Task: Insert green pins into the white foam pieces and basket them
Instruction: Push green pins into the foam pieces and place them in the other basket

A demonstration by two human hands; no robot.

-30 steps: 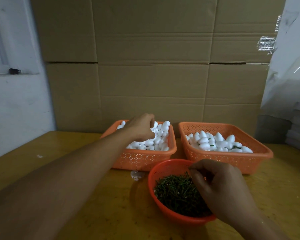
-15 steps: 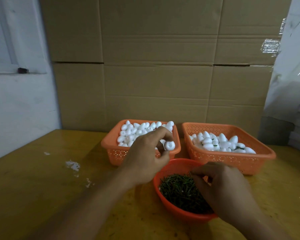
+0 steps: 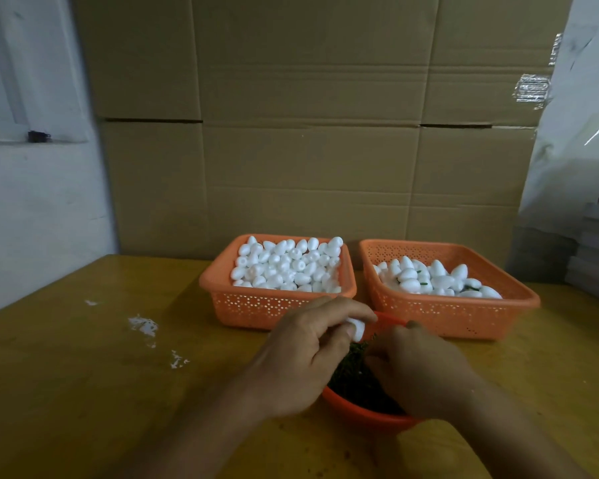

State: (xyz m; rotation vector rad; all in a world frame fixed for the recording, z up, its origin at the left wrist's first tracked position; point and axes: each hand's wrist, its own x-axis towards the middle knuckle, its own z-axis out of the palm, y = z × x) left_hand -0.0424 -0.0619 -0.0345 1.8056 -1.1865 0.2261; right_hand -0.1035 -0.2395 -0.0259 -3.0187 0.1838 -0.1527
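a single head-worn wide-angle view is given, aimed forward and slightly down across a yellow wooden table (image 3: pixel 83 392). the left hand (image 3: pixel 305 361) and right hand (image 3: pixel 419 371) are seen close at the bottom centre, above a round orange bowl (image 3: pixel 367 414). two orange baskets (image 3: pixel 277 307) are placed just beyond, at mid-frame. a wall of cardboard boxes (image 3: pixel 308 115) is faced straight on and fills the upper half. edges are bent by the lens. no second view is supplied.

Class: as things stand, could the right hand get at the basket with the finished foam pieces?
Probably yes: the right hand sits in the pin bowl, the basket lies just beyond, and nothing stands between.
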